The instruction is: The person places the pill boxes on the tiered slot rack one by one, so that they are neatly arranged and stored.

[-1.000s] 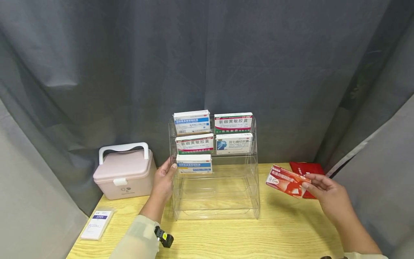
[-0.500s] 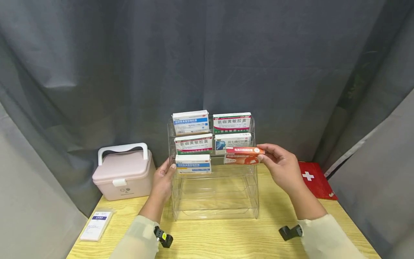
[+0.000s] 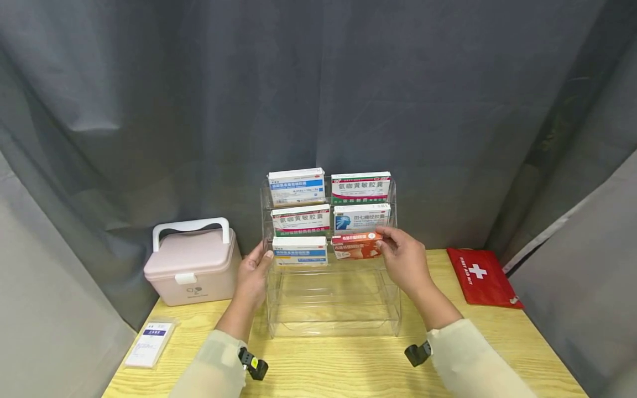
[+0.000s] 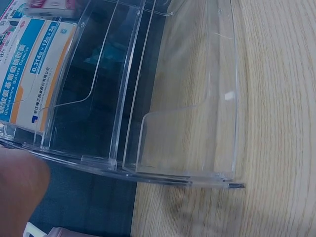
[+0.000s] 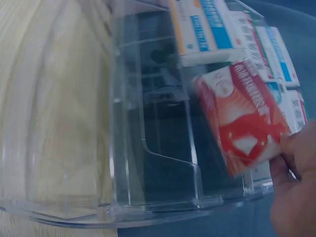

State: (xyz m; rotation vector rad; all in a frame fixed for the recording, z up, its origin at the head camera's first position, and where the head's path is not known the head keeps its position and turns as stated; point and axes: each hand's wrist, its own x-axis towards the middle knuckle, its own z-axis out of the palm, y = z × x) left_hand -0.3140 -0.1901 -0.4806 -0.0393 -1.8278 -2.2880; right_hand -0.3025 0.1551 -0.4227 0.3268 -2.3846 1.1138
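Note:
A clear stepped display rack (image 3: pixel 333 327) stands on the table. My left hand (image 3: pixel 252 276) holds its left side panel, thumb toward the front; in the left wrist view only part of that hand (image 4: pixel 19 190) shows. My right hand (image 3: pixel 405 260) pinches the right end of a red-orange medicine box (image 3: pixel 354 246) at the third tier. In the right wrist view this red box (image 5: pixel 247 121) leans at an angle over the tier. Beside it on the left sits a blue-and-white medicine box (image 3: pixel 300 252). A white box with a blue head picture (image 3: pixel 360 217) stands just above it.
More boxes fill the upper tiers, including a green-and-red box (image 3: pixel 360 188). A pink lidded case (image 3: pixel 191 265) with a white handle stands left of the rack. A white packet (image 3: pixel 151 344) lies at front left, a red first-aid pouch (image 3: pixel 485 279) at right.
My right hand has carried the red-orange box leftward from above the red pouch to the rack's third tier, uncovering the pouch. My left hand has stayed at the rack's side.

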